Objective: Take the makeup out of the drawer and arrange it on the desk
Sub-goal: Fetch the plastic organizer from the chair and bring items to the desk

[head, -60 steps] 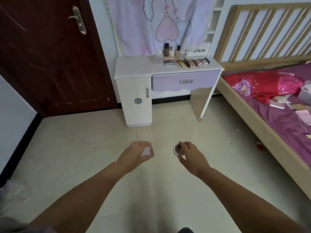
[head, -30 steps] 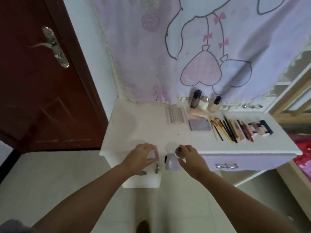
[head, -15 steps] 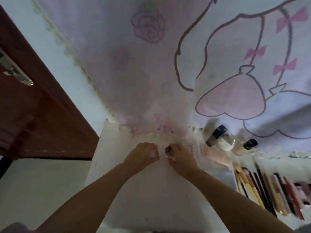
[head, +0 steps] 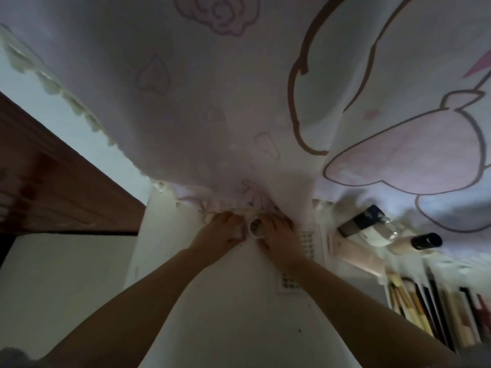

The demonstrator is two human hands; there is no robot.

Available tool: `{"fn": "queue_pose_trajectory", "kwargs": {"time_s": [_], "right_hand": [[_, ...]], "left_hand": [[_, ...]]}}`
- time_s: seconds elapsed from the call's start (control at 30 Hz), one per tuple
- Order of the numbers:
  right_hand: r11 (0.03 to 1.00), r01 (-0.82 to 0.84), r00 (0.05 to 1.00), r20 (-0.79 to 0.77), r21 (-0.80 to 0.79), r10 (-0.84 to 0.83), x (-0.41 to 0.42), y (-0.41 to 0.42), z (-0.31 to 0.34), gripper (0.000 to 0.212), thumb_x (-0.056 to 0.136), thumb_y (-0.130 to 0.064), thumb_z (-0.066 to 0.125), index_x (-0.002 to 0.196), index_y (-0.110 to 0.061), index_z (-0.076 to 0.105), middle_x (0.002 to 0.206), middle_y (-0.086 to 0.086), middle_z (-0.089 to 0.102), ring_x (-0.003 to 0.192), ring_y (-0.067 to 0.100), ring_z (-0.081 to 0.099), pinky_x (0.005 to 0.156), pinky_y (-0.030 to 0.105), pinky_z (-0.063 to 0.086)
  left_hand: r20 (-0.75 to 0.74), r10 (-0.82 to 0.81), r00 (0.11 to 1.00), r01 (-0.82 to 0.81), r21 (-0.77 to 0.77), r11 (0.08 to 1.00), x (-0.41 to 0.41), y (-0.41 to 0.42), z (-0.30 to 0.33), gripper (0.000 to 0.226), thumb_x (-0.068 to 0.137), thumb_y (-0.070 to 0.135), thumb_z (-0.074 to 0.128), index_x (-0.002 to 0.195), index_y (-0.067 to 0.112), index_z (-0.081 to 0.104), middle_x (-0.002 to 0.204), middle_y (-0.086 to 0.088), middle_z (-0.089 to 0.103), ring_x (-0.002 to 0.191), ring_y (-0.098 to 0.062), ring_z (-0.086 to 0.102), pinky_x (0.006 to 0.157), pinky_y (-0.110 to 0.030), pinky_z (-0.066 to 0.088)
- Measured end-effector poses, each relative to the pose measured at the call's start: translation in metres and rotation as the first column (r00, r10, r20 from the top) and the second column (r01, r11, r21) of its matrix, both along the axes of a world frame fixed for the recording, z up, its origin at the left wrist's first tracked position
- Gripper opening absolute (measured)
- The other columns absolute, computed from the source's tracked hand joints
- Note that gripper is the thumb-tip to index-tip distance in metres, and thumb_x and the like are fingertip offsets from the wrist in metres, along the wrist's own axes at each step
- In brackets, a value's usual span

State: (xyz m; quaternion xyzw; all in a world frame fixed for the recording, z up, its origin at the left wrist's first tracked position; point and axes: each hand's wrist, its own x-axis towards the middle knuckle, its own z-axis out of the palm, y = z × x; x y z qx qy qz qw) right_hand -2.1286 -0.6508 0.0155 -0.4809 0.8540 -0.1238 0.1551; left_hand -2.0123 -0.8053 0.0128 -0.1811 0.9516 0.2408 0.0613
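Observation:
My right hand (head: 279,235) grips a small round jar (head: 255,227) at the back of the white desk (head: 233,301), just under the hanging cloth. My left hand (head: 221,231) is beside it, fingers curled; a small item it carried earlier is hidden now. Both hands almost touch. To the right stand several bottles (head: 372,227), and a row of brushes and pencils (head: 430,312) lies on the desk. A flat patterned card (head: 305,240) lies partly under my right forearm.
A pink and white cartoon cloth (head: 239,102) hangs over the wall behind the desk, its hem reaching the desktop. A dark brown door (head: 53,181) is at the left. The drawer is out of view.
I have walked from the middle of the room up to the desk. Both hands have reached to its back edge, carrying the jar there.

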Motion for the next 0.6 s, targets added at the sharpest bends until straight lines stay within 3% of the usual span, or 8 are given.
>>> {"fn": "queue_pose_trajectory", "kwargs": {"time_s": [0.13,0.23,0.33,0.4,0.47,0.6], "right_hand": [[0.998,0.025,1.0,-0.008,-0.061,-0.026,0.001,0.022,0.007,0.055,0.094,-0.024,0.047,0.145,-0.011,0.031,0.149,0.01,0.033,0.14,0.024,0.025,0.118,0.034,0.013],[0.997,0.063,0.997,-0.047,0.046,-0.061,0.004,0.05,0.003,0.051,0.098,-0.024,0.04,0.146,-0.012,0.028,0.153,0.009,0.028,0.143,0.023,0.022,0.118,0.036,0.007],[0.996,0.048,0.99,-0.139,0.078,-0.037,0.008,0.064,0.001,0.046,0.092,-0.019,0.054,0.136,-0.006,0.047,0.141,0.014,0.047,0.132,0.032,0.043,0.112,0.046,0.022],[0.996,0.045,0.979,-0.2,0.071,-0.03,0.009,0.065,-0.001,0.042,0.09,-0.022,0.047,0.127,-0.004,0.057,0.131,0.015,0.057,0.122,0.034,0.054,0.103,0.051,0.034],[0.995,0.05,0.977,-0.213,0.085,-0.031,0.009,0.064,0.001,0.048,0.089,-0.027,0.035,0.124,-0.005,0.06,0.128,0.014,0.06,0.119,0.032,0.057,0.1,0.052,0.037],[0.994,0.056,0.979,-0.198,0.09,-0.038,0.008,0.064,-0.002,0.05,0.089,-0.028,0.033,0.123,-0.004,0.06,0.127,0.015,0.06,0.118,0.034,0.057,0.098,0.055,0.04]], "left_hand": [[-0.002,0.074,0.997,-0.073,0.051,0.996,0.005,-0.002,-0.001,0.059,0.083,0.036,0.065,0.134,0.017,0.042,0.14,-0.003,0.035,0.126,-0.024,0.041,0.091,-0.034,0.042],[0.005,0.083,0.997,-0.083,0.035,0.996,0.011,-0.005,0.002,0.058,0.085,0.036,0.064,0.134,0.015,0.042,0.142,-0.007,0.032,0.127,-0.026,0.041,0.093,-0.035,0.043],[-0.024,0.08,0.997,-0.08,-0.011,0.997,0.021,-0.004,0.006,0.057,0.084,0.038,0.063,0.132,0.013,0.044,0.136,-0.008,0.038,0.121,-0.027,0.044,0.085,-0.039,0.047],[-0.04,0.052,0.998,-0.053,-0.028,0.998,0.029,0.006,0.007,0.056,0.083,0.039,0.064,0.131,0.017,0.045,0.132,-0.006,0.041,0.118,-0.025,0.044,0.083,-0.038,0.047],[-0.026,-0.01,1.0,0.008,-0.055,0.998,0.035,0.021,0.004,0.057,0.083,0.041,0.061,0.133,0.02,0.044,0.132,-0.004,0.042,0.117,-0.023,0.043,0.086,-0.035,0.046],[0.057,-0.101,0.993,0.107,-0.113,0.988,0.032,0.047,-0.005,0.051,0.086,0.043,0.056,0.128,0.016,0.046,0.134,-0.007,0.038,0.117,-0.025,0.04,0.091,-0.034,0.041]]}}
